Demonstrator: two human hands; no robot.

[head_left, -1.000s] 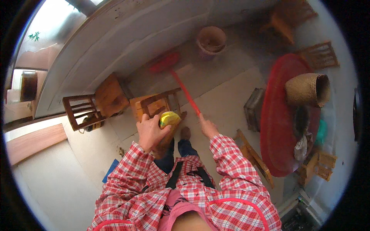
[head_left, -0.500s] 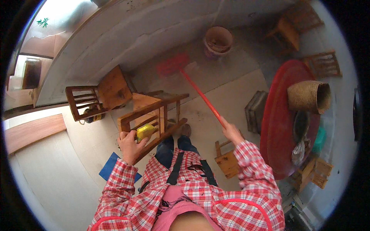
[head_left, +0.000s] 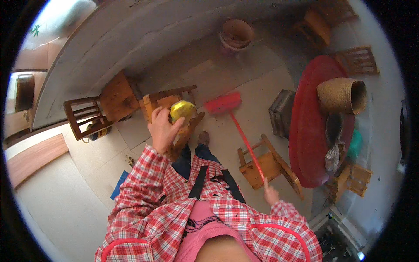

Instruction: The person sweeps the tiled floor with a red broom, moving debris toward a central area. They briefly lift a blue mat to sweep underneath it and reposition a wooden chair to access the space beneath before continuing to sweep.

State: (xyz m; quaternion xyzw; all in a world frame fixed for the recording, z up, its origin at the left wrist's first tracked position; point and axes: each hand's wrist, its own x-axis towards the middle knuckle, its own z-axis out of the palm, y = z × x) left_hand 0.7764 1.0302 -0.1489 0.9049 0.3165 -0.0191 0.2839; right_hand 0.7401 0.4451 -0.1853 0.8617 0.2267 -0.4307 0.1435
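Observation:
My right hand [head_left: 271,194] is closed around the upper end of the red handle of a broom [head_left: 246,142]. The broom's wide red head [head_left: 223,103] rests on the tiled floor in the middle. My left hand [head_left: 163,130] is raised at the left, its thumb and fingers around a shiny yellow packet-like thing [head_left: 182,110]. Just behind that hand a wooden chair [head_left: 172,92] stands, partly hidden by the hand and the yellow thing. Whether my fingers also touch the chair I cannot tell. A small wooden chair [head_left: 262,168] is beside the broom handle.
At the right stands a round red table [head_left: 301,131] bearing a woven basket [head_left: 334,94]. A dark grey block-like stool [head_left: 279,111] is beside it. A bucket [head_left: 235,35] stands far back by the wall. Another wooden chair [head_left: 120,96] is at the left, and several more line the right wall.
The broom head has come nearer and to the right, and my right hand has drawn back. My left hand has moved forward and right with the yellow thing; the chair by it has shifted forward.

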